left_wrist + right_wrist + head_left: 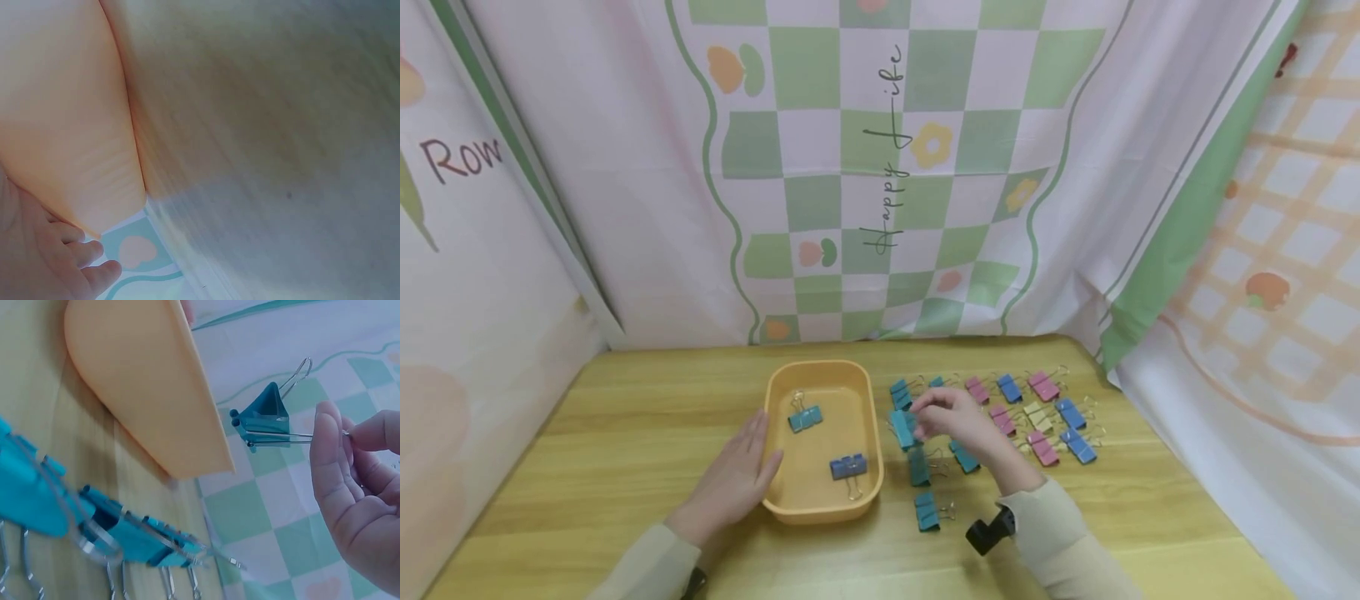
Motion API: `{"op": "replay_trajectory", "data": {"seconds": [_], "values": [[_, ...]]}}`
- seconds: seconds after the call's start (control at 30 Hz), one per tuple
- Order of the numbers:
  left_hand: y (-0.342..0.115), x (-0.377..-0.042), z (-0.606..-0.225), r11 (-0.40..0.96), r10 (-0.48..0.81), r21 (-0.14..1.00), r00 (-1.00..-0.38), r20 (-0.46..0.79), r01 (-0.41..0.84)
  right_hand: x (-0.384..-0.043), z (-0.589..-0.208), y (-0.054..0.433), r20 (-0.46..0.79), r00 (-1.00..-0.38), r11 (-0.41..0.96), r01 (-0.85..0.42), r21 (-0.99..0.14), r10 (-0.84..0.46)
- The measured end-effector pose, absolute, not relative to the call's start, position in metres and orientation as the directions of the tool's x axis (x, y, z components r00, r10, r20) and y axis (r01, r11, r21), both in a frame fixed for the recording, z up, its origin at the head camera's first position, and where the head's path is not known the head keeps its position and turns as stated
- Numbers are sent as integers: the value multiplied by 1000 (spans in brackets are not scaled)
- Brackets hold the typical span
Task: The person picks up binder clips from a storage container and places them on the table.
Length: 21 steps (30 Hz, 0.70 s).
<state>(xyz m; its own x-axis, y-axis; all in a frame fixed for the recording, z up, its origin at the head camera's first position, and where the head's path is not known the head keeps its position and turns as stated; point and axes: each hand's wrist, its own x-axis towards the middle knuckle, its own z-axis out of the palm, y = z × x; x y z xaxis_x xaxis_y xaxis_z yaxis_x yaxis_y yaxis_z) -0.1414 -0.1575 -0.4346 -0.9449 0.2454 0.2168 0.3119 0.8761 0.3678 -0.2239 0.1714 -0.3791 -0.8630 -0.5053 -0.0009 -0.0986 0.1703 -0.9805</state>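
Note:
My right hand [951, 417] pinches a teal binder clip [265, 419] by one wire handle between thumb and fingers. In the right wrist view the clip hangs in the air, near the rim of the yellow-orange tray [144, 381]. With fingers straight, my left hand [733, 471] rests against the left side of the tray [877, 450]. Inside the tray lie a teal binder clip [806, 418] near the back and a dark blue binder clip [848, 467] near the front right.
Right of the tray, several teal binder clips [927, 512] stand in a rough column. Farther right lie pink clips [1043, 385], blue clips [1078, 446] and a yellow clip [1039, 417]. A patterned curtain [880, 167] hangs behind the wooden table [647, 417].

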Motion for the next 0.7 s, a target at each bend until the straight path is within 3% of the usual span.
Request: {"op": "replay_trajectory", "data": {"seconds": [0.37,0.7], "values": [[-157,-141,-434,875,247,367,-944,221,315,-215,-389,204,-21,-882,176,-71,-982,-471],[-157,-141,-432,874,249,369,-944,217,315,-210,-398,228,-22,-861,131,-52,-990,-508]]}}
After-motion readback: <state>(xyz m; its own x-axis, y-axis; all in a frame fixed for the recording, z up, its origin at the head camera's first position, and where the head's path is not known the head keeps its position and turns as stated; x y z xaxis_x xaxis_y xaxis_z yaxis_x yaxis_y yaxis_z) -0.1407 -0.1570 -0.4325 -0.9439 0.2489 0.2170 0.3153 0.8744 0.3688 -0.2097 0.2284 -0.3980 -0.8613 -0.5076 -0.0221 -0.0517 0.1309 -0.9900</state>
